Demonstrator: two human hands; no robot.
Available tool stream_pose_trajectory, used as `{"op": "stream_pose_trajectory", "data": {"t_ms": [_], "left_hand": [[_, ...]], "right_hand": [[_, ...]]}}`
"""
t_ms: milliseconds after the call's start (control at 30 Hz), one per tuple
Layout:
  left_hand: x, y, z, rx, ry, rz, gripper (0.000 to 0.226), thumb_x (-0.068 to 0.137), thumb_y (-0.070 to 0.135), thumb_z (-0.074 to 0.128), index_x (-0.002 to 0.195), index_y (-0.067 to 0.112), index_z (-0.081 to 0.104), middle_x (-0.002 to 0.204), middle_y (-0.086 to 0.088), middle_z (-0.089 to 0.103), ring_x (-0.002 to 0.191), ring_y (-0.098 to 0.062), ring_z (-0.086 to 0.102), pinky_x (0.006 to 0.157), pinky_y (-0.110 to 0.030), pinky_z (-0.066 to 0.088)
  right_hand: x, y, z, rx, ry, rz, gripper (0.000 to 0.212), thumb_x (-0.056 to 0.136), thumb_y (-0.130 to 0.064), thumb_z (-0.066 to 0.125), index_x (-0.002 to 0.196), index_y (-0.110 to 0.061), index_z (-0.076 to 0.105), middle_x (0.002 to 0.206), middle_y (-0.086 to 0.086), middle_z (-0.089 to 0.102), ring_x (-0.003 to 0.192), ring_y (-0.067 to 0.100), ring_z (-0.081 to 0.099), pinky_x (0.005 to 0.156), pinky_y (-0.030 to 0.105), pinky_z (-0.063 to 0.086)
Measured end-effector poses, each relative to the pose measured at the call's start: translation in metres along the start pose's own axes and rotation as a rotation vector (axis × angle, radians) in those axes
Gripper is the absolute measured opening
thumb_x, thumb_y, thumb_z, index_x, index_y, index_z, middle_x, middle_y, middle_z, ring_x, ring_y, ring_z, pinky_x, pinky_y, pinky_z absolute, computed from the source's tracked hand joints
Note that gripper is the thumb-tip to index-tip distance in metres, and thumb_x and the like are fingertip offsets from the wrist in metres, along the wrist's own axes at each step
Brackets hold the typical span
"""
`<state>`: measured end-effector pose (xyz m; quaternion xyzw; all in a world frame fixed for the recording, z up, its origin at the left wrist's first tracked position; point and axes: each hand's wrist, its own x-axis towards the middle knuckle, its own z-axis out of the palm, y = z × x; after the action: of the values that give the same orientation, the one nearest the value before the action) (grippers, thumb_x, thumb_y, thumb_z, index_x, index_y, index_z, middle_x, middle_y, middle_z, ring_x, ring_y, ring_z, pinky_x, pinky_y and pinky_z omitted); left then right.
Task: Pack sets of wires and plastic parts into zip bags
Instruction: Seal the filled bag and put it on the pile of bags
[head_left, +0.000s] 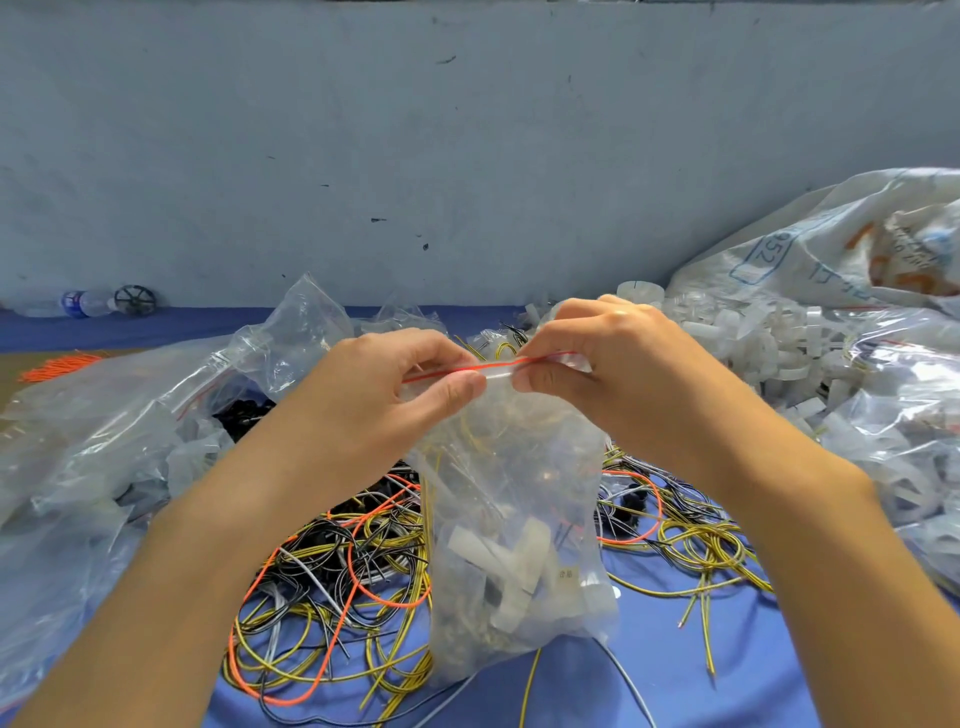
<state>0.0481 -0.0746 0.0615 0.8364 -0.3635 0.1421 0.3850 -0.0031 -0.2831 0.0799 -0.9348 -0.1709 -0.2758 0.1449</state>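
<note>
Left hand (384, 384), right hand (613, 358): both bare. Left forearm (208, 545) and right forearm (779, 493) also bare, all the way to frame edge. 2 thumbnails (474, 387) short, plain.

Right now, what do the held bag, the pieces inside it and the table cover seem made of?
The zip bag: thin clear plastic film, glossy and creased, red zip strip on top. The white parts inside: likely moulded plastic, translucent, dull. The blue cover: perhaps cloth, matte, no glare; uncertain.
</note>
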Motion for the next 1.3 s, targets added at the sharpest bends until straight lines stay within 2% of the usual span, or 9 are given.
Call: {"op": "stream_pose_trajectory", "data": {"t_ms": [200,400,500,667,800,900,967,1067,1300], "left_hand": [[-0.001,0.004,0.000,0.051,0.006,0.027,0.013,0.091,0.037,0.061,0.095,0.031,0.070,0.085,0.015,0.071,0.085,-0.002,0.065,0.076,-0.027,0.049],[-0.001,0.006,0.000,0.021,0.010,0.000,0.013,0.089,0.040,0.063,0.092,0.030,0.071,0.082,0.016,0.072,0.080,0.003,0.066,0.069,-0.013,0.047],[-0.001,0.010,0.004,0.058,0.010,0.048,0.016,0.091,0.036,0.062,0.096,0.025,0.072,0.083,0.014,0.070,0.083,-0.001,0.065,0.073,-0.018,0.048],[-0.002,0.008,0.001,0.082,0.025,0.042,0.015,0.092,0.036,0.060,0.093,0.025,0.070,0.082,0.010,0.069,0.081,-0.007,0.064,0.073,-0.029,0.048],[-0.002,0.009,0.002,0.052,-0.007,0.016,0.020,0.092,0.044,0.056,0.094,0.029,0.070,0.080,0.013,0.069,0.078,-0.004,0.064,0.068,-0.023,0.047],[-0.001,0.014,0.005,-0.002,-0.028,0.037,0.036,0.094,0.051,0.047,0.088,0.023,0.069,0.063,0.019,0.058,0.058,0.001,0.053,0.056,-0.014,0.038],[-0.001,0.016,0.006,-0.049,-0.038,0.036,0.047,0.095,0.051,0.043,0.082,0.013,0.067,0.054,0.010,0.044,0.049,-0.002,0.038,0.049,-0.015,0.029],[0.000,0.017,0.004,-0.107,-0.072,0.002,0.037,0.093,0.047,0.049,0.091,0.021,0.075,0.065,-0.006,0.052,0.055,-0.008,0.040,0.053,-0.024,0.030],[0.001,0.013,0.006,-0.087,-0.018,-0.003,0.016,0.093,0.036,0.061,0.092,0.025,0.073,0.066,0.018,0.060,0.060,0.000,0.051,0.058,-0.013,0.036]], "right_hand": [[0.000,0.002,0.000,0.077,0.045,-0.022,0.014,0.090,-0.036,0.067,0.099,-0.030,0.076,0.092,-0.008,0.066,0.088,0.017,0.054,0.083,0.035,0.042],[-0.003,0.009,-0.003,0.090,0.064,0.004,0.011,0.088,-0.036,0.069,0.095,-0.031,0.076,0.084,-0.014,0.061,0.083,0.012,0.049,0.076,0.030,0.040],[-0.001,0.003,0.000,0.092,0.072,-0.050,0.011,0.088,-0.034,0.070,0.095,-0.029,0.076,0.086,-0.009,0.064,0.082,0.015,0.053,0.075,0.033,0.043],[-0.004,0.016,-0.005,0.259,0.106,0.042,0.005,0.085,-0.028,0.073,0.087,-0.031,0.076,0.075,-0.016,0.062,0.074,0.009,0.056,0.067,0.017,0.041],[-0.005,0.016,-0.005,0.251,0.115,0.062,0.004,0.085,-0.028,0.073,0.087,-0.027,0.076,0.077,-0.015,0.064,0.075,0.009,0.056,0.067,0.012,0.039],[-0.003,0.009,-0.002,0.301,0.071,0.028,0.007,0.086,-0.027,0.072,0.091,-0.024,0.077,0.083,-0.009,0.067,0.076,0.012,0.057,0.070,0.017,0.042],[-0.003,0.007,-0.001,0.334,0.062,0.015,0.007,0.087,-0.025,0.072,0.092,-0.022,0.077,0.085,-0.006,0.068,0.076,0.013,0.057,0.074,0.023,0.045],[-0.003,0.007,0.000,0.368,0.061,0.014,0.007,0.087,-0.019,0.072,0.093,-0.021,0.077,0.086,-0.006,0.069,0.077,0.010,0.060,0.077,0.024,0.047],[-0.002,0.008,0.008,0.643,0.053,0.110,0.009,0.090,-0.018,0.069,0.090,-0.024,0.076,0.077,-0.010,0.072,0.067,0.015,0.062,0.066,0.025,0.050]]}}
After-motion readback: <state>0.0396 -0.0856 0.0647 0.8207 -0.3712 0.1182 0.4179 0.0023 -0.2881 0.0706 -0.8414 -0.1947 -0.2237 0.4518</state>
